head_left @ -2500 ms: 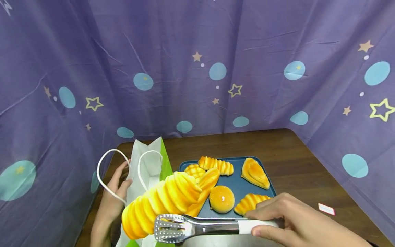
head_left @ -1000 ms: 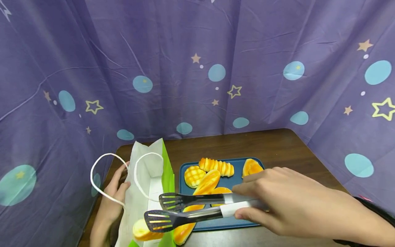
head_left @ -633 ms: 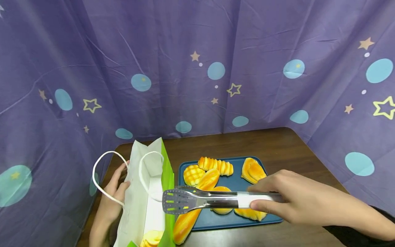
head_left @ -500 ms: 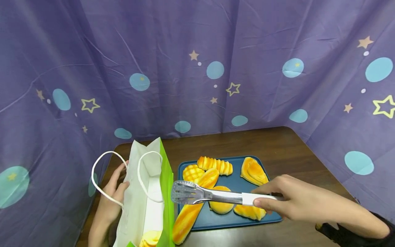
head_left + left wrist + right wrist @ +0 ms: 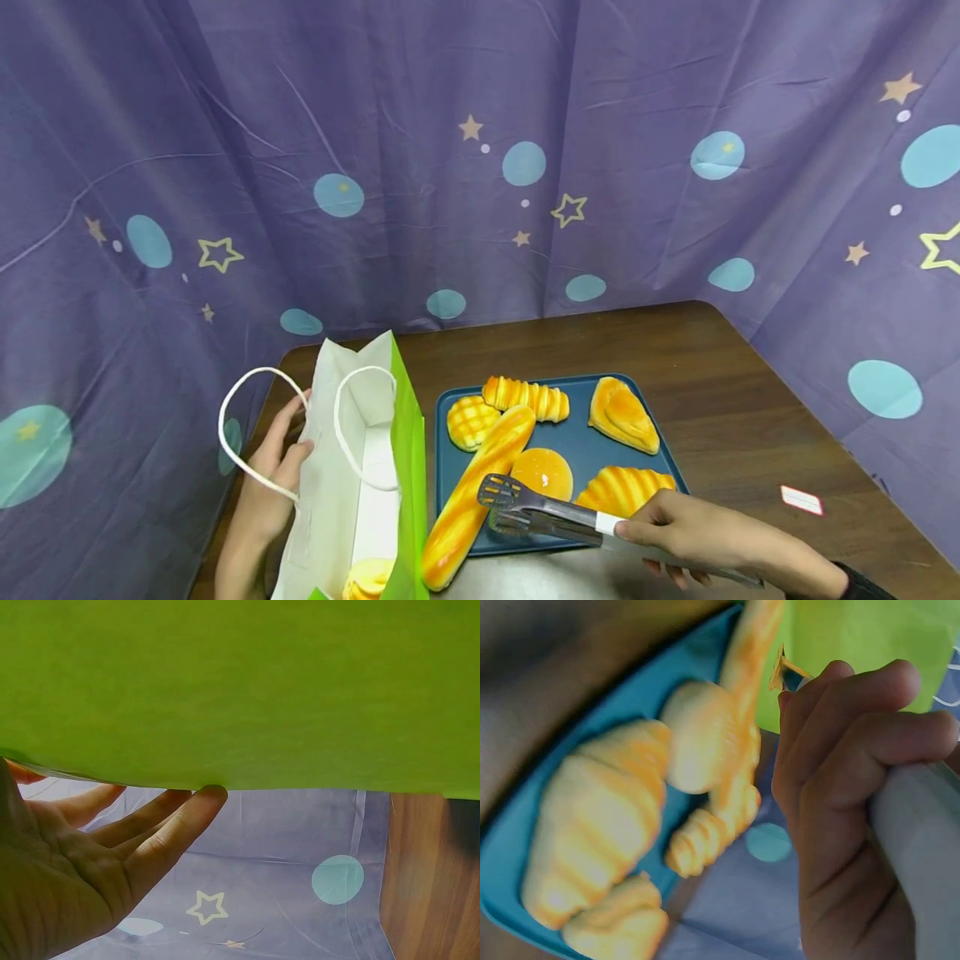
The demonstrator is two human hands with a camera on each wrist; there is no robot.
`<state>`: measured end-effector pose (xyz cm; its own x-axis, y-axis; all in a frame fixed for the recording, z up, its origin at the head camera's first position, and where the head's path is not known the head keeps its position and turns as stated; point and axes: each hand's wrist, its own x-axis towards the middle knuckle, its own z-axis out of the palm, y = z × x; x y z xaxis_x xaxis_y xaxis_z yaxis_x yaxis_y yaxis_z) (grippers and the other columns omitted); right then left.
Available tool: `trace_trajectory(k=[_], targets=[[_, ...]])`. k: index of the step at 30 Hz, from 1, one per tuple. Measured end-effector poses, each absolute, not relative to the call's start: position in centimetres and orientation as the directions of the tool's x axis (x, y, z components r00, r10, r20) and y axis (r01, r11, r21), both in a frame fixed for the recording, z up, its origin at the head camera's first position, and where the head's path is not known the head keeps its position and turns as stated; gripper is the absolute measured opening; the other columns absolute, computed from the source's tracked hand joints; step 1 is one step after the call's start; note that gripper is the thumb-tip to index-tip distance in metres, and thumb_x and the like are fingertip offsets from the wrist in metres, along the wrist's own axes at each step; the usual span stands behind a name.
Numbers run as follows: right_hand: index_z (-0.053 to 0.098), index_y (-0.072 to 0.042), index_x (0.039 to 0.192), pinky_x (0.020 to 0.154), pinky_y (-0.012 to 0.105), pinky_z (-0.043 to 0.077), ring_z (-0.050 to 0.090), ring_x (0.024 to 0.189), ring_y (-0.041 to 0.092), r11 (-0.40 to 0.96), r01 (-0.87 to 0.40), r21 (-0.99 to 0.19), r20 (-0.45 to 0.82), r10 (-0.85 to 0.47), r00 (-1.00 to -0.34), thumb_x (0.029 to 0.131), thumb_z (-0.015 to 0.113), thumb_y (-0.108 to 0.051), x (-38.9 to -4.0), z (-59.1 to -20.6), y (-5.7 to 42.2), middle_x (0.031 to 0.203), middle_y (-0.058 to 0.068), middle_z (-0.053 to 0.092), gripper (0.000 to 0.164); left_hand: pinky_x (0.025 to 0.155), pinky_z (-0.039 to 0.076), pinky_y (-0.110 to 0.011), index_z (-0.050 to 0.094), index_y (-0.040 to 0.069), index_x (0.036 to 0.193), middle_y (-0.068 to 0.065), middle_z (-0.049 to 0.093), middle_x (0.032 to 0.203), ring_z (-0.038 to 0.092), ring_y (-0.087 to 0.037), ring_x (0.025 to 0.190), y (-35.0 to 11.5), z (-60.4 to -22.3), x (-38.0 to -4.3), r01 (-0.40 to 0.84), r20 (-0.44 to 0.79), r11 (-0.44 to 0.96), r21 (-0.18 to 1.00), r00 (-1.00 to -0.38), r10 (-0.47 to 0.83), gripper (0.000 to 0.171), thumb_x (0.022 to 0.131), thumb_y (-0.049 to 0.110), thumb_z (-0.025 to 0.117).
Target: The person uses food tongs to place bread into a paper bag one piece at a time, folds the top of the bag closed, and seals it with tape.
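Observation:
My right hand (image 5: 693, 529) grips the white-handled metal tongs (image 5: 558, 508); their slotted heads stand apart with nothing between them, over the tray's front beside the round bun (image 5: 542, 467). The right wrist view shows its fingers (image 5: 855, 727) curled round the white handle. My left hand (image 5: 273, 479) touches the left side of the green and white paper bag (image 5: 408, 450), its fingertips (image 5: 210, 799) straight against the green paper. A yellow bread roll (image 5: 369, 575) lies inside the bag. The long loaf (image 5: 480, 500) rests diagonally across the tray's left side, and a croissant (image 5: 626, 490) lies right of the bun.
On the blue tray (image 5: 585, 425) also lie a checkered bun (image 5: 470, 422), a spiral roll (image 5: 525, 398) and a folded pastry (image 5: 624, 417). White rope handles (image 5: 225, 417) loop from the bag. A small card (image 5: 801, 500) lies right on the table (image 5: 675, 342); a purple curtain (image 5: 480, 175) stands behind.
The ridged bread roll, held by the tongs above the bag, dropped into it. The tongs came out and moved right over the tray, their heads parting. My left hand stayed at the bag.

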<state>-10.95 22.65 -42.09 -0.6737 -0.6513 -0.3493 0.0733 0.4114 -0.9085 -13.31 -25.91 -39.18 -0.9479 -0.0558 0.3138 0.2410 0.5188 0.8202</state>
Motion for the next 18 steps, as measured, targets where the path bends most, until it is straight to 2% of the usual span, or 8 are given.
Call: trace_trajectory(k=[10, 18], targets=[[0.065, 0.011, 0.072, 0.038, 0.015, 0.036, 0.044, 0.039, 0.0, 0.474, 0.124, -0.872, -0.423, -0.602, -0.677, 0.109, 0.053, -0.036, -11.5, -44.4, 21.7, 0.056, -0.003, 0.058, 0.06, 0.095, 0.035, -0.004, 0.042, 0.006, 0.158, -0.022, 0.05, 0.152, 0.044, 0.007, 0.124, -25.9, -39.4, -13.3, 0.289, 0.357, 0.503, 0.814, -0.933, -0.042, 0.059, 0.101, -0.006, 0.045], [0.072, -0.002, 0.076, 0.039, 0.017, 0.036, 0.047, 0.042, 0.003, 0.486, 0.145, -0.862, -0.438, -0.57, -0.695, 0.107, 0.057, -0.035, -12.4, -45.6, 19.9, 0.062, -0.001, 0.062, 0.048, 0.095, 0.035, -0.005, 0.043, 0.006, 0.157, -0.022, 0.052, 0.15, 0.045, 0.007, 0.123, -25.8, -39.6, -13.4, 0.301, 0.373, 0.502, 0.811, -0.927, -0.046, 0.059, 0.099, -0.008, 0.045]])
